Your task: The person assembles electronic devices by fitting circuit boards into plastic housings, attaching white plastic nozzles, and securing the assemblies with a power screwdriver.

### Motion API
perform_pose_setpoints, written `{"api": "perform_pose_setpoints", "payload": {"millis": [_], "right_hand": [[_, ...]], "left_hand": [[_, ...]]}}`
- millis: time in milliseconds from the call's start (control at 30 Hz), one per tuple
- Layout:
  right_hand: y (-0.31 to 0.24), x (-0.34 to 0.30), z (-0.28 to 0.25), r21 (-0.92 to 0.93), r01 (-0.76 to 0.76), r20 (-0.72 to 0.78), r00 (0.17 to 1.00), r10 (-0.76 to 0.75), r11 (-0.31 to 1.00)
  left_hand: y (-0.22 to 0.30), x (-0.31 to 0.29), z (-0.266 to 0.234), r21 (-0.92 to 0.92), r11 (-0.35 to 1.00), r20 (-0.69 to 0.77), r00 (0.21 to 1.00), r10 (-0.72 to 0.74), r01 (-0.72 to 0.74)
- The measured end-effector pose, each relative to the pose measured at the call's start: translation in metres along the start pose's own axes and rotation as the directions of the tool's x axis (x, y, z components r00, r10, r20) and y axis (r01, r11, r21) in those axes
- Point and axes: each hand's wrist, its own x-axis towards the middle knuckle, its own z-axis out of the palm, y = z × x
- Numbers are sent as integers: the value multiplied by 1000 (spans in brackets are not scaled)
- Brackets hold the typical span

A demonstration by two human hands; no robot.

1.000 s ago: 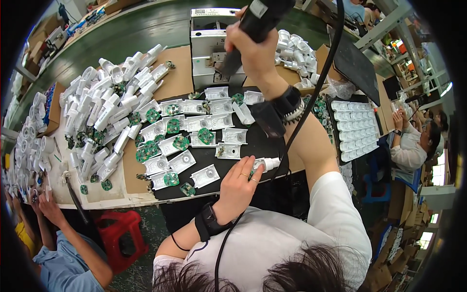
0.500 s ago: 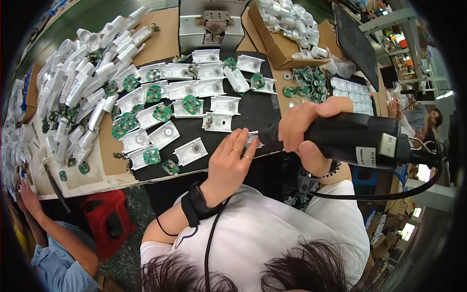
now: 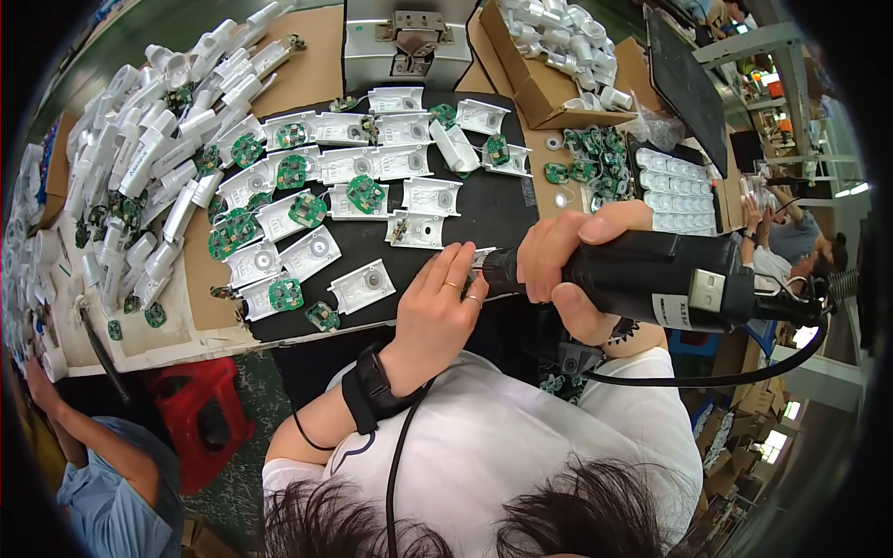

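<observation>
My right hand (image 3: 563, 265) is wrapped round a thick black electric screwdriver (image 3: 642, 274), which lies nearly level with its tip pointing left. That tip meets a white plastic shell (image 3: 480, 255) at the front edge of the black mat (image 3: 498, 216). The fingers of my left hand (image 3: 435, 312) press together on the shell and cover most of it. Rows of similar half-round white shells (image 3: 365, 285) lie on the mat, some with green circuit boards (image 3: 306, 210) on them. Just behind my fingertips is a shell (image 3: 416, 231) holding a small metal part.
White tubular housings (image 3: 153, 153) pile up at left. At the back stands a metal fixture (image 3: 409, 46); right of it is a cardboard box (image 3: 535, 88) of white parts. Circuit boards (image 3: 600, 158) and a tray of clear-white pieces (image 3: 674, 186) lie at right. A co-worker's arm (image 3: 102, 437) shows at left.
The screwdriver and my right hand have shifted slightly left and down, with the tip closer to my left fingertips. My left hand has barely moved.
</observation>
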Motion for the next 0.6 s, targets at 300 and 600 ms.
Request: {"api": "perform_pose_setpoints", "payload": {"millis": [300, 600], "right_hand": [[7, -2, 5, 52, 13, -3, 1000, -13, 999], [13, 2, -3, 21, 14, 40, 999, -15, 1000]], "left_hand": [[0, 1, 0, -15, 1000, 7, 1000, -10, 10], [-1, 1, 1, -16, 1000, 18, 1000, -12, 13]]}}
